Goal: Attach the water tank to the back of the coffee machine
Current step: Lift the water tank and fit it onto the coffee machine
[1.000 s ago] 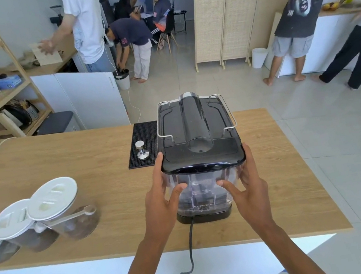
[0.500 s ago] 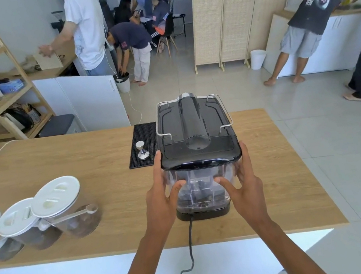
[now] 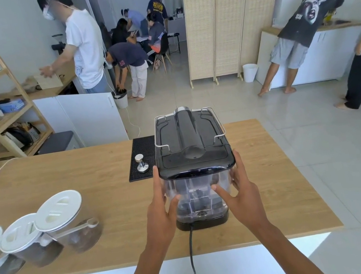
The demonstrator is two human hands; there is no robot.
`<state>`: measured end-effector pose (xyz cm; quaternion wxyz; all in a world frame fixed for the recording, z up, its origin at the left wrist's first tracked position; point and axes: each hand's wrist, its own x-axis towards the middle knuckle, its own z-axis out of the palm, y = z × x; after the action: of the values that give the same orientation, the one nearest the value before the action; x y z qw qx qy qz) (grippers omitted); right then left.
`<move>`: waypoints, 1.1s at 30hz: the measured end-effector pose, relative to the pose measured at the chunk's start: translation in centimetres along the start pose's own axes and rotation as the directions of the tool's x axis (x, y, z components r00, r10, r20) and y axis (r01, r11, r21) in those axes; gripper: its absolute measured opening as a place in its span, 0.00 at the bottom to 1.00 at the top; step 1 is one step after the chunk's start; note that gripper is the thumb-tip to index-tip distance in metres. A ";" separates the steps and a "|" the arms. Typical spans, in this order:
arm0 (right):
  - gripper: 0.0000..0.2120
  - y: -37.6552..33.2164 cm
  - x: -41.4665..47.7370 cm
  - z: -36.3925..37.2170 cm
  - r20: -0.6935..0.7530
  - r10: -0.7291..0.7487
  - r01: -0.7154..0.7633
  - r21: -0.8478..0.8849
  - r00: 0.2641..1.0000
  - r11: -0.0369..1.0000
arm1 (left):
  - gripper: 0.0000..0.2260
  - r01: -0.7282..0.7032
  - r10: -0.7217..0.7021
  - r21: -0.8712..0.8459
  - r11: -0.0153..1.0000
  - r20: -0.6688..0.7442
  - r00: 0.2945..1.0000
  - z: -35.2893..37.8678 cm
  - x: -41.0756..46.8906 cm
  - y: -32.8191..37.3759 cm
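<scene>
Both hands have slid lower on the clear water tank (image 3: 199,196), suggesting it is nearly seated. The left hand (image 3: 161,214) and right hand (image 3: 242,198) grip its 2 sides. The tank sits against the back of the black coffee machine (image 3: 191,144) on the wooden surface (image 3: 62,178).

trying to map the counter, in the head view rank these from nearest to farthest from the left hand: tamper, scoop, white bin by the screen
1. tamper, just beyond the left hand, on the black mat.
2. scoop, to the hand's left, against the jars.
3. white bin, far off on the floor, beside the folding screen.
</scene>
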<state>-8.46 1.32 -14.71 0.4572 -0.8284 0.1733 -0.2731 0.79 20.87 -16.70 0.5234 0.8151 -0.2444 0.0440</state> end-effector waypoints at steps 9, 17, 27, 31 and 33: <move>0.46 -0.2 -0.7 0.2 0.003 -0.005 0.006 -0.119 1.000 0.993 | 0.37 0.019 -0.022 0.051 0.999 0.058 0.998 -0.3 -1.8 -1.2; 0.33 6.4 -3.8 1.8 0.068 0.049 -0.025 -0.317 0.996 0.948 | 0.33 0.155 -0.181 0.229 0.961 0.101 0.978 -0.4 -4.3 -6.6; 0.46 15.9 -9.3 3.8 0.215 0.302 -0.053 -0.729 0.929 0.682 | 0.44 0.056 -0.329 0.658 0.751 0.300 0.896 1.1 -9.1 -15.4; 0.43 16.0 -9.7 3.7 0.216 0.262 -0.008 -0.758 0.941 0.652 | 0.36 0.071 -0.346 0.717 0.693 0.244 0.906 1.9 -9.7 -15.4; 0.43 16.0 -9.8 3.7 0.215 0.255 -0.001 -0.762 0.943 0.647 | 0.36 0.085 -0.346 0.726 0.682 0.217 0.913 2.1 -9.7 -15.0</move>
<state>-14.52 0.69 -32.82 0.1123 -0.9597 0.2573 -0.0130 -1.44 27.40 -33.31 0.1252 0.9702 -0.1955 -0.0696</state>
